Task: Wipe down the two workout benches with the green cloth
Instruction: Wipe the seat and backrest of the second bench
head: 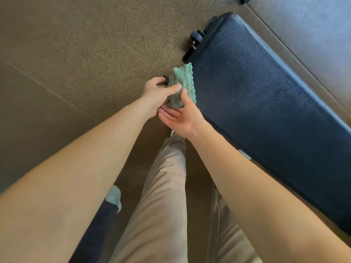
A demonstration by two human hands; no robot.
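A folded green cloth point(182, 86) is held in the air just left of a dark blue padded workout bench point(256, 95) that runs from the upper middle to the lower right. My left hand point(158, 93) grips the cloth from the left, thumb across its front. My right hand point(180, 116) is under the cloth, palm up, with its thumb pressed on the cloth's lower part. A second dark padded surface point(96, 230) shows at the bottom left, mostly hidden by my left arm.
The floor point(85, 54) is brown speckled rubber with seams. Black bench wheels and frame parts point(196, 37) stick out at the bench's far end. My legs in beige trousers point(163, 196) stand between the two benches. A pale object point(114, 198) lies by my left arm.
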